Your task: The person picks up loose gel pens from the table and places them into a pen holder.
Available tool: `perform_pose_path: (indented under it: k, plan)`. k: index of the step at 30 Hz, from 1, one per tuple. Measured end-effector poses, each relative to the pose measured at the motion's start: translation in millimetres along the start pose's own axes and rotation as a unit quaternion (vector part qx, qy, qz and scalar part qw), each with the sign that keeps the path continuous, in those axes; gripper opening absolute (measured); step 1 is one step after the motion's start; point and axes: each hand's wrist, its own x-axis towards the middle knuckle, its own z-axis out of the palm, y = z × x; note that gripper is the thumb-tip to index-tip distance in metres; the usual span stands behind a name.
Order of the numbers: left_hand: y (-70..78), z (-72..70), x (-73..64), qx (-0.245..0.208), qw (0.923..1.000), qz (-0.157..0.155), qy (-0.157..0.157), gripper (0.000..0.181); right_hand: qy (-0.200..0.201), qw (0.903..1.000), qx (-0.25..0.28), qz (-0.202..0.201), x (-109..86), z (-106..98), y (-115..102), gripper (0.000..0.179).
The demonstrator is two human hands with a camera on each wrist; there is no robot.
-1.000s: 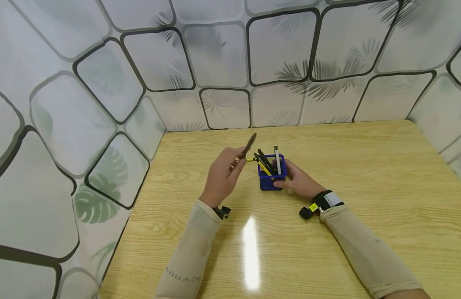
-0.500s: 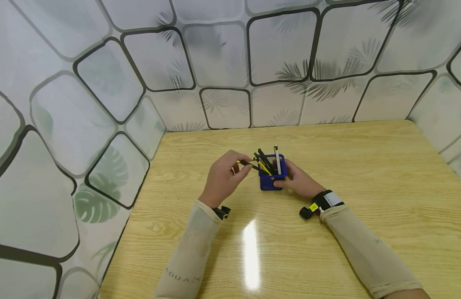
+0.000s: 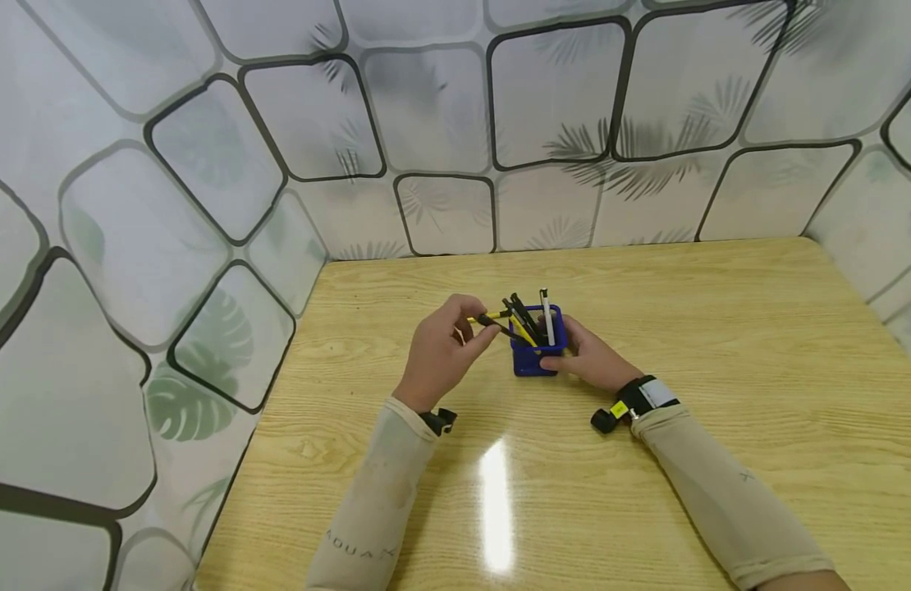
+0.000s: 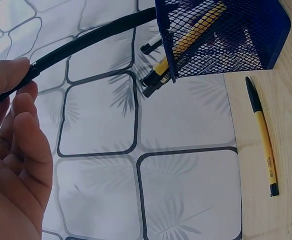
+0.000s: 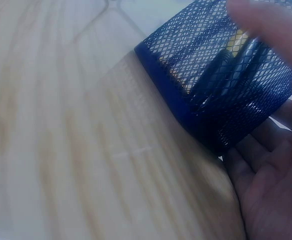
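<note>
My left hand (image 3: pixel 439 351) pinches a black pen (image 4: pixel 95 41) near one end, between thumb and fingertips. The pen slants down to the right, its far end at the mouth of a blue mesh pen holder (image 3: pixel 533 363); the mesh partly hides that tip. Fingers and thumb of my right hand (image 3: pixel 599 361) grip the holder around its right side, and it stands upright on the table. Inside it are a white pen (image 3: pixel 549 318), a yellow pen (image 4: pixel 191 37) and dark pens (image 5: pixel 221 75). Another yellow pen (image 4: pixel 266 150) with a black cap lies on the tabletop just left of the holder.
The light wood table (image 3: pixel 692 328) runs back to a patterned wall covering (image 3: pixel 441 107), which also closes off the left side. Dark wrist cameras (image 3: pixel 606 420) sit on both wrists. A bright light reflection (image 3: pixel 496 505) shows on the tabletop near me.
My left hand has turned the black pen from pointing upward to slanting down toward the holder, its end now at the rim. My right hand and the holder have stayed in place.
</note>
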Motion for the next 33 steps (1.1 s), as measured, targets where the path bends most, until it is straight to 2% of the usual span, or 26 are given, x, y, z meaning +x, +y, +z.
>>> perform_pose_path:
  k: [7,22,25,30,33]
  plan:
    - [3.1,-0.6,-0.2,-0.016,0.9996,0.011,0.019,0.024,-0.003,1.0000,0.000,-0.004,0.7,-0.6,1.0,0.082]
    - [4.9,-0.1,0.4,-0.025,0.9997,0.004,0.008,0.022,-0.001,1.0000,-0.003,0.003,0.9,0.5,1.4,0.083]
    - [5.3,0.2,0.6,-0.040,0.9992,-0.006,-0.002,0.035,0.001,1.0000,-0.004,0.003,0.9,0.4,1.7,0.082]
    - [2.5,0.5,0.7,-0.075,0.9968,-0.028,0.001,0.075,0.002,1.0000,0.002,0.005,0.9,0.9,0.4,0.084]
    - [-1.0,1.2,0.9,-0.076,0.9967,-0.028,0.004,0.079,0.000,1.0000,0.004,0.006,1.1,1.4,0.3,0.086]
